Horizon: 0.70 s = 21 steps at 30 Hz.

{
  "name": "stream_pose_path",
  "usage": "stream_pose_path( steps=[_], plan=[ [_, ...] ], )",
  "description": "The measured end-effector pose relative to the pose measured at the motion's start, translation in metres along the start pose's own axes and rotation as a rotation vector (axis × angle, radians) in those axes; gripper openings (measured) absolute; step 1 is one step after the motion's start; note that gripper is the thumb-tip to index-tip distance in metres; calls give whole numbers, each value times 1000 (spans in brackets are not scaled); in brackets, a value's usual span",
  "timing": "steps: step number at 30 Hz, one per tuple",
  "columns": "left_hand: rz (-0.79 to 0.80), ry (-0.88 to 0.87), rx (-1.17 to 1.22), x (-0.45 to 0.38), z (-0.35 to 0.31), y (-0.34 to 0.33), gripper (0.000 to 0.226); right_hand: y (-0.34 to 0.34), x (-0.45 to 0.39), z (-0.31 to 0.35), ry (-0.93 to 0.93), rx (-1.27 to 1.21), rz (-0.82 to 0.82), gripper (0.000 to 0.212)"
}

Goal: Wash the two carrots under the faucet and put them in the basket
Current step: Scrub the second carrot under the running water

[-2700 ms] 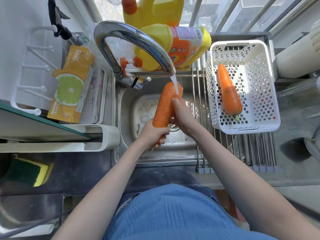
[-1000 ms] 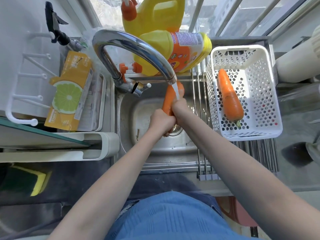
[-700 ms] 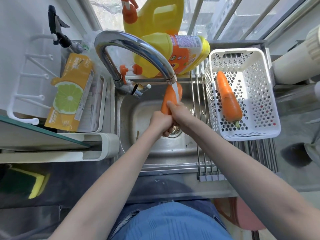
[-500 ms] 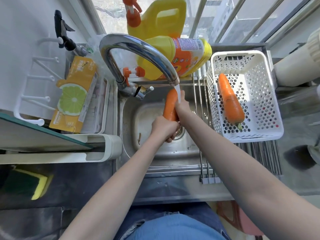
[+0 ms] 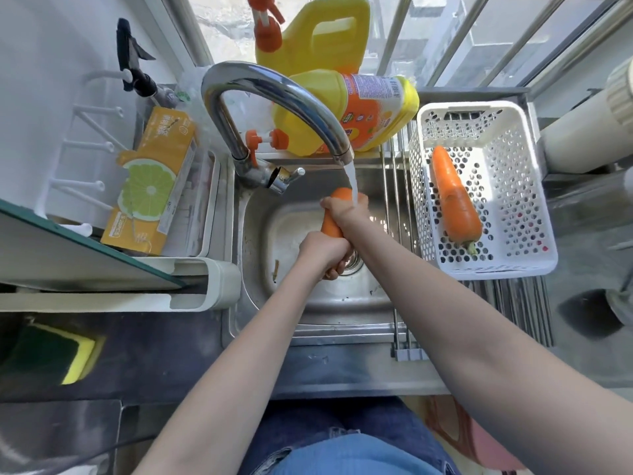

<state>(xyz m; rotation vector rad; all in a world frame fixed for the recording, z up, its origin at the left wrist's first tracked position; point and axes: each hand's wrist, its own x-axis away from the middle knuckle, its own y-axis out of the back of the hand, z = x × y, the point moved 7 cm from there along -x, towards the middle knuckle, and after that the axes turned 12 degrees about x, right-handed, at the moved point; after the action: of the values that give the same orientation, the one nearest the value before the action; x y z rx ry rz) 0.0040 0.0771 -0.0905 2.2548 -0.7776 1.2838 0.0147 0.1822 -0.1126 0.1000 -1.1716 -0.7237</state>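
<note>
An orange carrot (image 5: pixel 331 225) stands nearly upright over the steel sink (image 5: pixel 308 303), under water running from the curved chrome faucet (image 5: pixel 274 94). My left hand (image 5: pixel 323 252) grips its lower end. My right hand (image 5: pixel 344 209) is wrapped round its upper part, where the water lands. Only the tip and a short middle stretch of that carrot show between my hands. A second carrot (image 5: pixel 454 197) lies lengthwise in the white perforated basket (image 5: pixel 534 186) to the right of the sink.
Yellow detergent jugs (image 5: pixel 342 108) stand behind the faucet. An orange lemon-print packet (image 5: pixel 150 186) lies in a white rack at the left. A green and yellow sponge (image 5: pixel 58 351) sits at the lower left. The basket rests on a roll-up metal rack (image 5: pixel 507 310).
My right hand has slid up the carrot towards its tip, and both hands now cover more of it. The carrot in the basket has not moved.
</note>
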Motion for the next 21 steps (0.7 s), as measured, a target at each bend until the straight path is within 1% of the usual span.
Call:
stream_pose_path(
  steps=[2, 4, 6, 9, 14, 16, 17, 19, 21],
  plan=[
    [-25, -23, 3, -2, 1, 0, 9, 2, 1, 3, 8, -6, -1, 66],
    [-53, -51, -26, -2, 4, -5, 9, 2, -4, 5, 31, 23, 62, 54],
    [-79, -81, -86, -1, 5, -6, 17, 1, -16, 0, 10, 29, 72, 52],
    [-114, -102, -123, -5, 7, -8, 16, 10, -13, -4, -27, -5, 56, 55],
    [-167, -161, -43, -2, 13, -18, 19, 17, -8, 1, 83, 68, 20, 49],
    [-165, -141, 27, -2, 14, -23, 21, 15, -5, 1, 125, 39, 53, 51],
    [-163, -130, 65, -3, 13, -24, 21, 12, -3, 0, 142, 37, 98, 54],
    [-147, -127, 137, -6, 10, -21, 17, 6, 1, -3, 194, 32, 212, 67],
    [-93, -143, 190, -5, 7, -21, 10, 4, 6, -7, 241, -11, 347, 83]
  ],
)
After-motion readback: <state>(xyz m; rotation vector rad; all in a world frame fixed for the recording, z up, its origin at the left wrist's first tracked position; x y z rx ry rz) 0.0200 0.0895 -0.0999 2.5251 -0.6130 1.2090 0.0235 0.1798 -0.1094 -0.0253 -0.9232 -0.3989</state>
